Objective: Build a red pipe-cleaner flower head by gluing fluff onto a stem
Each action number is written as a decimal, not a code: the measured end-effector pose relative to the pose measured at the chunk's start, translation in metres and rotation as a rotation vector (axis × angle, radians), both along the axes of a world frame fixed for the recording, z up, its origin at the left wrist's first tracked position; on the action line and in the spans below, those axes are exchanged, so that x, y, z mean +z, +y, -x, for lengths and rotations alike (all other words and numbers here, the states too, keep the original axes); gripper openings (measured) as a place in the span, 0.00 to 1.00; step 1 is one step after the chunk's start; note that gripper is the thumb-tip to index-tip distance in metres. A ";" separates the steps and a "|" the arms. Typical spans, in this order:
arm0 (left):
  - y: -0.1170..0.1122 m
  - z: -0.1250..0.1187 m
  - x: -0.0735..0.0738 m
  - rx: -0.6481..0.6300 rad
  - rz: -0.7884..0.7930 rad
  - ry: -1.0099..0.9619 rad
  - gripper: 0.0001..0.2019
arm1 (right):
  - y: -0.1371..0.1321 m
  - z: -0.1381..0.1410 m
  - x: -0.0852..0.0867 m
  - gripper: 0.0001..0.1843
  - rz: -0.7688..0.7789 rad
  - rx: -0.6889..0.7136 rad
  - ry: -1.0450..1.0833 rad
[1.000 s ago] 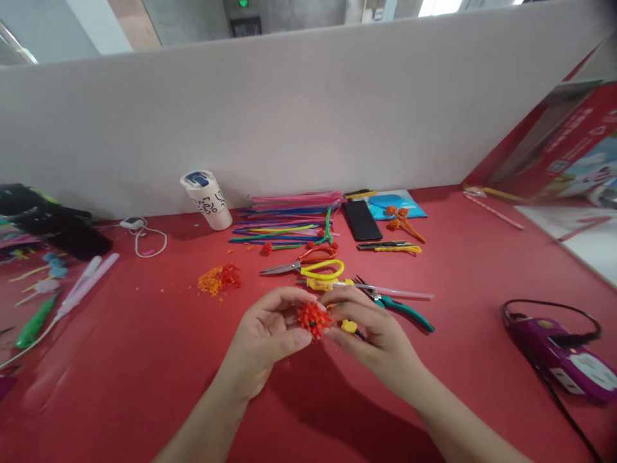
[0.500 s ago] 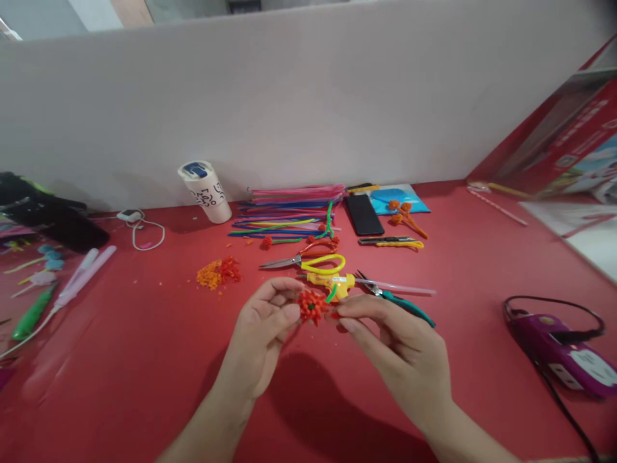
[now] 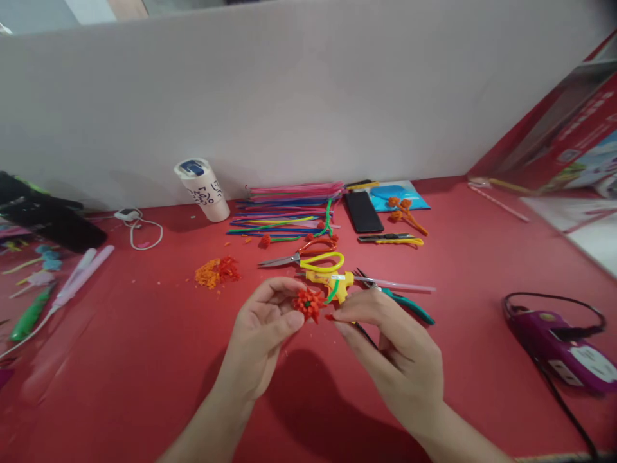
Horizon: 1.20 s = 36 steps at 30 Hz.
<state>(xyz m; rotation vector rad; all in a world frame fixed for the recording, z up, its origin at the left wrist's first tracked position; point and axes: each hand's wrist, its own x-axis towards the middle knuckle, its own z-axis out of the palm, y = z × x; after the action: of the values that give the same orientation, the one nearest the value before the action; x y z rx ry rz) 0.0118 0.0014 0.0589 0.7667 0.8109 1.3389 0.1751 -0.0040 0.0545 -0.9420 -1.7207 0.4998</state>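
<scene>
Between the thumb and fingers of my left hand [image 3: 265, 334] is a spiky red flower [image 3: 310, 304] with a dark green centre. A bright green stem [image 3: 333, 292] shows at its right side. My right hand [image 3: 393, 360] pinches a small red piece [image 3: 330, 316] at its fingertips, just right of the flower and apart from it. Behind the hands lie a yellow glue gun [image 3: 332, 281] with a clear glue stick, yellow-handled scissors [image 3: 322, 262] and teal-handled pliers [image 3: 409, 307], partly hidden by my right hand.
Orange and red clippings [image 3: 216, 272] are heaped at left centre. Pipe cleaners [image 3: 284, 215] lie in rows behind, near a white tumbler [image 3: 202, 190] and a black phone [image 3: 364, 212]. A purple power strip [image 3: 563, 350] with a black cable is at right, a pink hair-straightener-like tool [image 3: 83, 276] at left.
My right hand has moved slightly left and down, with the red piece showing more plainly at its fingertips. The flower in my left hand has shifted a little left and turned slightly.
</scene>
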 end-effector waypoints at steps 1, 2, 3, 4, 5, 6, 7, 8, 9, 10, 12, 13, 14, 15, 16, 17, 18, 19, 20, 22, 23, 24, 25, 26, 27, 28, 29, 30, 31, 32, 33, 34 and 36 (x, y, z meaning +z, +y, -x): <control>0.000 -0.001 0.000 0.011 -0.002 0.008 0.13 | 0.000 0.001 -0.001 0.09 -0.013 -0.017 -0.001; 0.000 -0.001 0.000 0.020 -0.006 0.018 0.13 | 0.001 0.001 -0.001 0.09 -0.025 -0.035 -0.004; -0.001 -0.002 0.000 0.027 -0.011 0.029 0.13 | 0.001 0.002 -0.002 0.09 -0.037 -0.052 -0.007; -0.001 -0.002 0.000 0.030 -0.017 0.041 0.13 | 0.001 0.003 -0.002 0.09 -0.047 -0.060 -0.010; -0.002 -0.003 -0.001 0.033 -0.025 0.049 0.13 | 0.001 0.003 -0.002 0.09 -0.058 -0.059 -0.012; -0.002 -0.003 -0.001 0.033 -0.036 0.055 0.13 | 0.001 0.004 -0.002 0.09 -0.067 -0.047 -0.011; -0.002 -0.004 -0.001 0.029 -0.050 0.060 0.13 | 0.001 0.005 -0.002 0.10 -0.077 -0.034 -0.007; -0.003 -0.004 -0.002 0.023 -0.061 0.067 0.12 | 0.001 0.006 -0.002 0.10 -0.082 -0.021 -0.001; -0.003 -0.004 -0.002 0.018 -0.076 0.077 0.12 | 0.002 0.006 -0.002 0.11 -0.084 -0.016 0.007; -0.003 -0.004 -0.003 0.014 -0.092 0.089 0.12 | 0.002 0.007 -0.003 0.11 -0.083 -0.018 0.020; -0.004 -0.004 -0.004 0.011 -0.122 0.122 0.12 | 0.002 0.008 -0.007 0.11 -0.075 -0.034 0.063; -0.005 -0.004 -0.004 0.013 -0.135 0.136 0.12 | 0.002 0.008 -0.009 0.11 -0.065 -0.042 0.093; -0.005 -0.004 -0.004 0.015 -0.144 0.148 0.12 | 0.001 0.009 -0.012 0.11 -0.048 -0.046 0.129; -0.007 -0.004 -0.004 0.015 -0.149 0.158 0.12 | 0.001 0.010 -0.014 0.10 -0.024 -0.047 0.168; -0.008 -0.004 -0.004 0.015 -0.148 0.166 0.12 | 0.001 0.010 -0.016 0.10 0.003 -0.042 0.210; -0.009 -0.005 -0.004 0.016 -0.145 0.171 0.12 | 0.001 0.011 -0.018 0.10 0.036 -0.038 0.246; -0.010 -0.005 -0.004 0.017 -0.138 0.174 0.12 | 0.001 0.012 -0.020 0.09 0.065 -0.038 0.277; -0.011 -0.006 -0.003 0.016 -0.130 0.175 0.12 | 0.001 0.012 -0.020 0.09 0.081 -0.036 0.301; -0.011 -0.006 -0.003 0.018 -0.122 0.172 0.13 | 0.001 0.013 -0.020 0.08 0.093 -0.032 0.321; -0.011 -0.007 -0.003 0.024 -0.110 0.155 0.13 | 0.001 0.014 -0.019 0.07 0.108 -0.031 0.345; -0.011 -0.007 -0.003 0.028 -0.109 0.142 0.13 | 0.001 0.014 -0.018 0.07 0.117 -0.033 0.349; -0.010 -0.007 -0.003 0.032 -0.106 0.130 0.13 | 0.002 0.015 -0.018 0.06 0.127 -0.035 0.349; -0.009 -0.007 -0.003 0.034 -0.103 0.117 0.13 | 0.002 0.015 -0.017 0.06 0.137 -0.036 0.349; -0.008 -0.007 -0.003 0.033 -0.099 0.108 0.13 | 0.002 0.015 -0.017 0.06 0.146 -0.035 0.348; -0.007 -0.008 -0.003 0.029 -0.092 0.103 0.13 | 0.002 0.015 -0.017 0.05 0.153 -0.030 0.349; -0.007 -0.008 -0.003 0.026 -0.082 0.101 0.13 | 0.003 0.015 -0.017 0.05 0.158 -0.027 0.351; -0.006 -0.008 -0.003 0.023 -0.072 0.100 0.13 | 0.003 0.015 -0.017 0.05 0.161 -0.025 0.351; -0.006 -0.008 -0.003 0.021 -0.065 0.100 0.12 | 0.002 0.015 -0.017 0.05 0.163 -0.025 0.348; -0.005 -0.008 -0.004 0.020 -0.053 0.098 0.12 | 0.002 0.015 -0.016 0.05 0.163 -0.027 0.342; -0.005 -0.007 -0.004 0.016 -0.034 0.090 0.13 | 0.002 0.014 -0.016 0.05 0.163 -0.032 0.336; -0.004 -0.007 -0.005 0.004 -0.006 0.077 0.13 | 0.002 0.014 -0.016 0.05 0.163 -0.037 0.331; -0.003 -0.006 -0.006 -0.015 0.029 0.058 0.14 | 0.002 0.012 -0.015 0.05 0.164 -0.039 0.325; -0.002 -0.004 -0.008 -0.056 0.118 -0.002 0.14 | 0.003 0.009 -0.013 0.05 0.167 -0.044 0.318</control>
<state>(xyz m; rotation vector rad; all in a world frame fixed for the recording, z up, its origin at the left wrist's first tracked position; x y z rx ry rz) 0.0158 -0.0001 0.0510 0.6904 0.8531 1.2302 0.1666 -0.0006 0.0412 -0.9585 -1.3849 0.7324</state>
